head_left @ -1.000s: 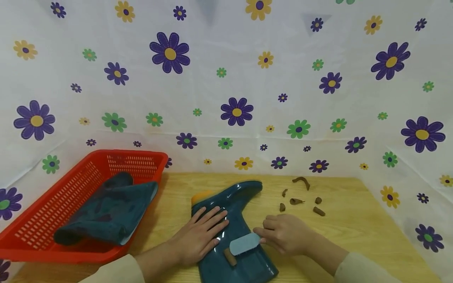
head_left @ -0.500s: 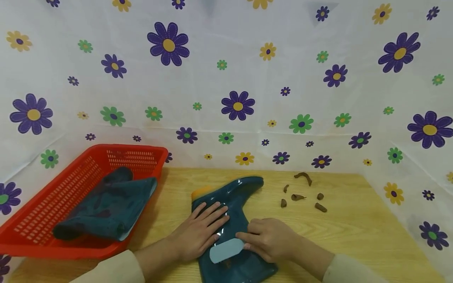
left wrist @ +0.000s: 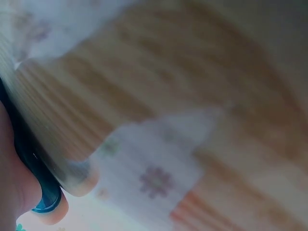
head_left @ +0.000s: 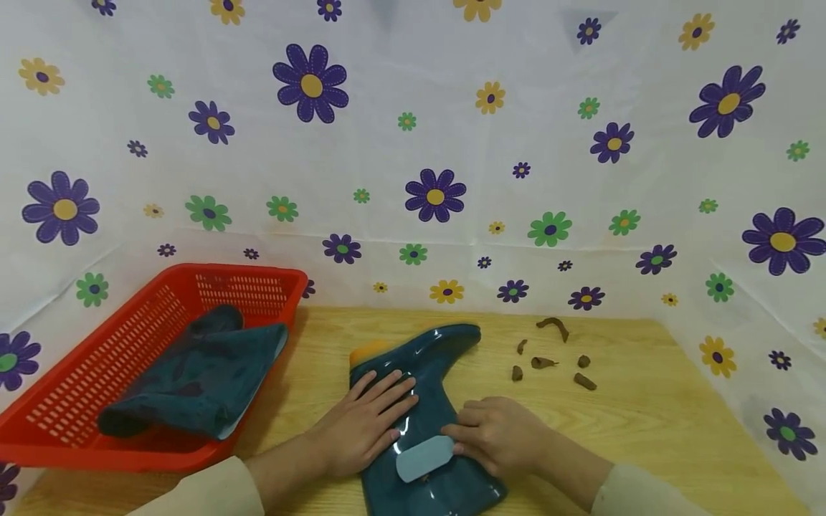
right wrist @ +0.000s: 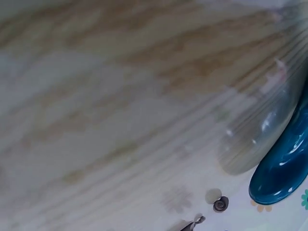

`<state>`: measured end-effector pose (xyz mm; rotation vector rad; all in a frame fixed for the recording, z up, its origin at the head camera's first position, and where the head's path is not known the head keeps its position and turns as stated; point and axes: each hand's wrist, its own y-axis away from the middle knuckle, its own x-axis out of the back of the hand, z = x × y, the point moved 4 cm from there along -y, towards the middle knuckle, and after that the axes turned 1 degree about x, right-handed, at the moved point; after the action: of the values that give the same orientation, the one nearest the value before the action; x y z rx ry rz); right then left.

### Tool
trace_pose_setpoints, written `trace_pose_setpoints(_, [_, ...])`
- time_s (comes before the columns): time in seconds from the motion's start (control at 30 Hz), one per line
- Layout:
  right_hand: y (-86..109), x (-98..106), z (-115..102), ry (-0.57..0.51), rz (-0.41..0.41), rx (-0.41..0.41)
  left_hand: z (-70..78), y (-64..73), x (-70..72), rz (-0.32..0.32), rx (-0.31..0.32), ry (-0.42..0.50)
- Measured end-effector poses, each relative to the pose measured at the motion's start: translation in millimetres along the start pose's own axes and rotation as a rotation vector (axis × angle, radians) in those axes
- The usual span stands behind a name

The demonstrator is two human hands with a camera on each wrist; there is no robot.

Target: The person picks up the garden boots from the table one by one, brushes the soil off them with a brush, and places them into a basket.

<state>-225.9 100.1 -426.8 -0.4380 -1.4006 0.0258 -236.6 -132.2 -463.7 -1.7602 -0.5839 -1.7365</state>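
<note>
A glossy dark-teal rubber boot (head_left: 419,358) with an orange heel lies on its side on the wooden table, its toe toward the back. My left hand (head_left: 368,426) rests flat on the boot's shaft with fingers spread. My right hand (head_left: 500,433) pinches one end of a light-blue flat scraper (head_left: 424,459), its broad rounded end lying over the lower shaft. A small brown bit (head_left: 424,478) shows at the scraper's lower edge. In the right wrist view only the boot's toe (right wrist: 279,183) shows; the right hand is out of that view.
A red slotted plastic basket (head_left: 155,459) stands at the left with another teal boot (head_left: 187,383) inside it. Several brown mud-like pieces (head_left: 585,381) are scattered at the back right of the table (head_left: 652,430). A flowered white cloth (head_left: 374,158) hangs behind.
My right hand moved the scraper left and down across the boot, then slightly back right. The brown roll beside the scraper is no longer visible whole. My left hand stayed on the boot.
</note>
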Motion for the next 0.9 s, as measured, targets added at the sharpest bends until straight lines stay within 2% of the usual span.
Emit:
trace_pose_setpoints(0.13, [1.3,-3.2,1.2,-0.003,-0.053,-0.023,-0.5,0.0,-0.3,-0.018,0.004,0.008])
trace_pose_setpoints(0.2, [2.2,-4.6,1.4,-0.014,-0.044,-0.03,-1.0,0.3,-1.1,-0.023,0.01,0.005])
trace_pose_setpoints(0.27, [4.1,-4.7,0.8,-0.031,0.006,-0.033,-1.2,0.4,-2.1,-0.023,0.012,0.004])
trace_pose_setpoints(0.4, [9.1,1.1,0.7,-0.086,0.17,-0.051,-1.7,-1.2,-1.9,-0.004,0.001,-0.021])
trace_pose_setpoints(0.5, [11.1,4.4,1.1,-0.109,0.23,-0.074,-1.4,-1.3,-2.2,0.003,-0.007,-0.026])
trace_pose_setpoints(0.6, [10.1,5.8,0.4,-0.112,0.218,-0.051,-0.7,-1.1,-1.7,0.003,-0.008,-0.018])
trace_pose_setpoints(0.77, [7.2,6.2,-2.4,-0.056,0.135,0.062,0.2,0.5,-0.7,0.01,-0.005,-0.014])
trace_pose_setpoints(0.9, [8.5,8.3,1.7,0.025,0.105,0.072,-0.4,1.9,-2.0,0.007,-0.003,-0.014])
